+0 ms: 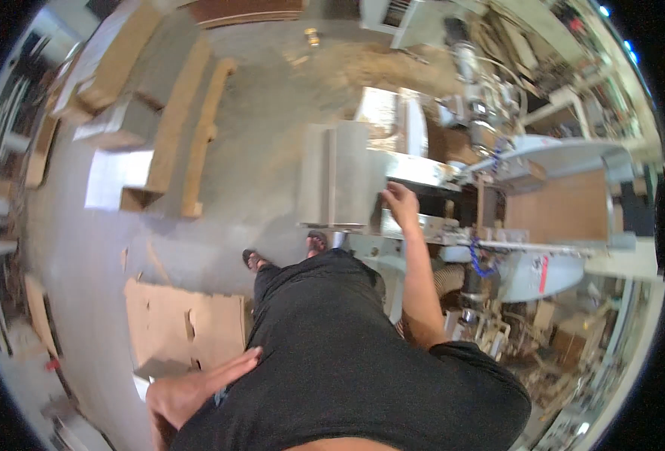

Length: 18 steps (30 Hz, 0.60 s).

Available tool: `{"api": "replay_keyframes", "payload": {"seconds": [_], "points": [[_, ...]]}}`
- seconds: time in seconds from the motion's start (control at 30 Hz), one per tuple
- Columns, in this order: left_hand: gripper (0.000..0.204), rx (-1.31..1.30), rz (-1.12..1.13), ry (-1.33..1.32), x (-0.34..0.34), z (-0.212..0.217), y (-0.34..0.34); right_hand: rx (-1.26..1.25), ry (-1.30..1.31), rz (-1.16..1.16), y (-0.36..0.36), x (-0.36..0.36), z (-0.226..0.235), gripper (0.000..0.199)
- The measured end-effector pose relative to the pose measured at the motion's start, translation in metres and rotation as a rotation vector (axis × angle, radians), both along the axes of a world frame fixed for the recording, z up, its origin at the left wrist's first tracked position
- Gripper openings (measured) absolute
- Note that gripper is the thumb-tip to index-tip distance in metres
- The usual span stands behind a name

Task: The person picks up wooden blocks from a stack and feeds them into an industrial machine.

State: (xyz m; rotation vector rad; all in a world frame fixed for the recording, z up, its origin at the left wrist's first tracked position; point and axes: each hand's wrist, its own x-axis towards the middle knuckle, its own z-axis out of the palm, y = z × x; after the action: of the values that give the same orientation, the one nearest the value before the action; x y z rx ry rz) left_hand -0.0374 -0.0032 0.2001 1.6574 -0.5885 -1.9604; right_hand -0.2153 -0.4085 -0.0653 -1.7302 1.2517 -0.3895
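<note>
Head view, the only one. Right hand (pixel 401 203) is out in front at the machine (pixel 415 169), arm extended, fingers bent and fingertips right at the right-hand edge of the grey panel (pixel 350 177). Can't tell if the fingers are clamped on it or only touching; blurred there. Panel sits at the near-left end of the machine, ahead of the person's feet, with a raised strip running down its middle.

Left hand (pixel 195 387) is down by the left hip, well apart from the right one. Fingers straight and together, thumb not clear, tips against the side of the black shirt (pixel 332 346). Nothing visible in its grip. Cardboard box (pixel 186 319) is just beyond it on the floor (pixel 257 143).

Right of the panel: brown board (pixel 561 207) between two pale covers, blue coiled hose (pixel 483 261) near the lower one. Long cartons (pixel 122 56) upper left.
</note>
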Motion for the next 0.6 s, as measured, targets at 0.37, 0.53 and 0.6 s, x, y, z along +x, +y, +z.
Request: {"api": "replay_keyframes", "payload": {"seconds": [0.37,0.53,0.6], "points": [[0.052,-0.947,0.599,0.369,-0.029,0.003,-0.028,-0.231,0.196,-0.149,0.006,-0.028,0.006,0.042],[0.038,-1.166,0.392,0.364,-0.016,-0.007,-0.053,-0.277,0.206,-0.137,0.006,-0.043,-0.006,0.042],[0.036,-1.068,0.431,0.136,-0.014,-0.012,-0.047,-0.269,0.186,-0.155,0.003,-0.045,-0.007,0.041]]}}
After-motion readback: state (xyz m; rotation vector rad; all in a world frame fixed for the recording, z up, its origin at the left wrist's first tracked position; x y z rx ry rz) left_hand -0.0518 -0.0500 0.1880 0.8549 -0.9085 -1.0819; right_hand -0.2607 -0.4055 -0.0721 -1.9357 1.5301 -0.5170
